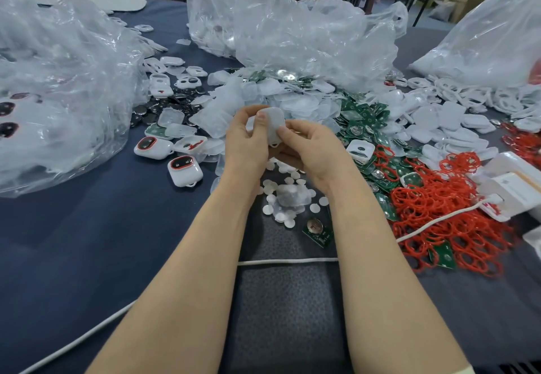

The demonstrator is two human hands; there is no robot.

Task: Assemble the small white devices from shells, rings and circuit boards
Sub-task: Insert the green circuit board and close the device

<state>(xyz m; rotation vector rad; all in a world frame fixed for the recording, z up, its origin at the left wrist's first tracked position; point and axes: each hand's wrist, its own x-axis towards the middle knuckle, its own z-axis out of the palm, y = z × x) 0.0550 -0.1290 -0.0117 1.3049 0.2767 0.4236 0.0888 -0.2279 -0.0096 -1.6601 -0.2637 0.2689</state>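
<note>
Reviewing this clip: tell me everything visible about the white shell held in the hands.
The white shell is a small rounded-square piece of smooth plastic, plain side towards the camera, a small loop at its lower edge. It is held tilted above the dark table. The left hand pinches its upper left corner, thumb on top; the right hand pinches its right edge. Its other side is hidden.
</note>
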